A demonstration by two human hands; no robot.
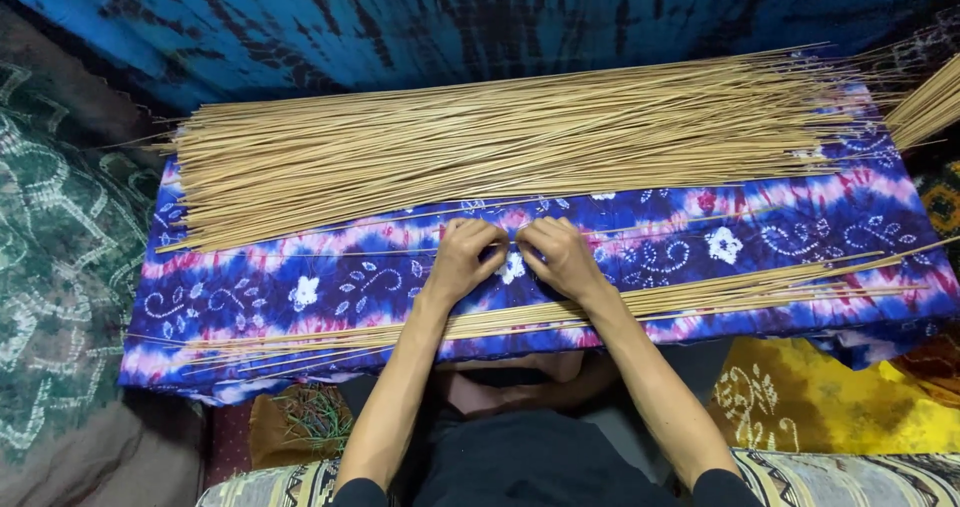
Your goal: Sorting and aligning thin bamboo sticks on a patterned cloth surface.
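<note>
Pinching single thin stick (640, 229) between my left hand (462, 259) and right hand (562, 257), fingers clamped; near small sorted bundle (560, 312), far big pile (480, 142) mostly left, I judge.

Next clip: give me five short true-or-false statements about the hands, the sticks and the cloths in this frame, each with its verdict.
1. Both hands, left hand and right hand, meet at the middle of the purple patterned cloth. True.
2. The large pile of thin sticks lies on the far side of the hands. True.
3. The small bundle of sticks near the person is stacked upright. False: it lies flat along the cloth's near edge, under the forearms.
4. The right hand grips a pair of scissors. False: no tool shows; the fingertips of both hands pinch at one thin stick.
5. A yellow patterned cloth lies at lower right. True.
</note>
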